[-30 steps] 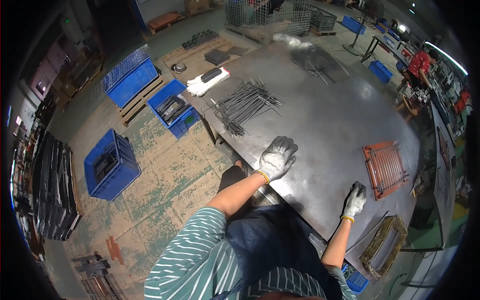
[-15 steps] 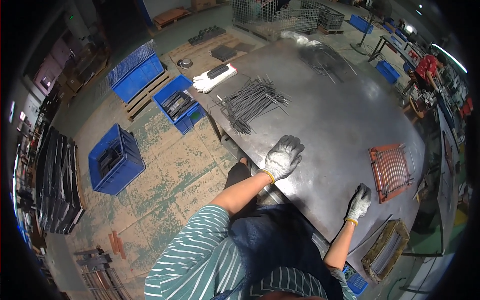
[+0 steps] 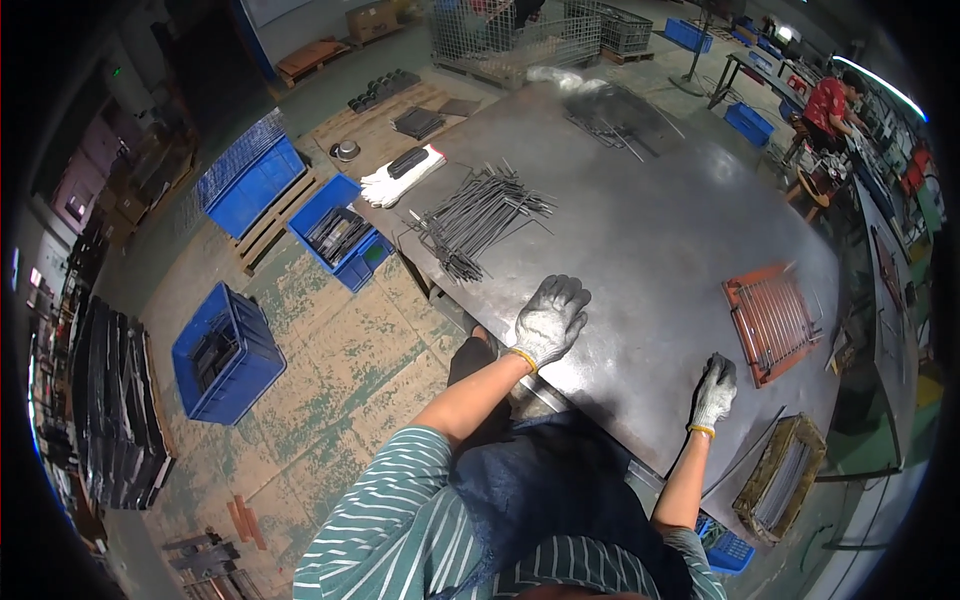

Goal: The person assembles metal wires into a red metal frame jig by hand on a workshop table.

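Leaning over steel bench (image 3: 640, 250), I saw left hand (image 3: 549, 318) flat, fingers spread, holding nothing; right hand (image 3: 714, 392) loosely curled, empty (near bench edge). Orange wire rack (image 3: 772, 320) lay just up-right of right hand, long axis running away from me; right hand nearer.

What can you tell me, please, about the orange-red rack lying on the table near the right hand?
The orange-red rack is a rectangular frame that looks like painted metal, crossed by thin parallel wires. It lies flat on the grey metal table, turned at a slant. The gloved right hand rests near its lower corner, apart from it. Nothing lies on it.
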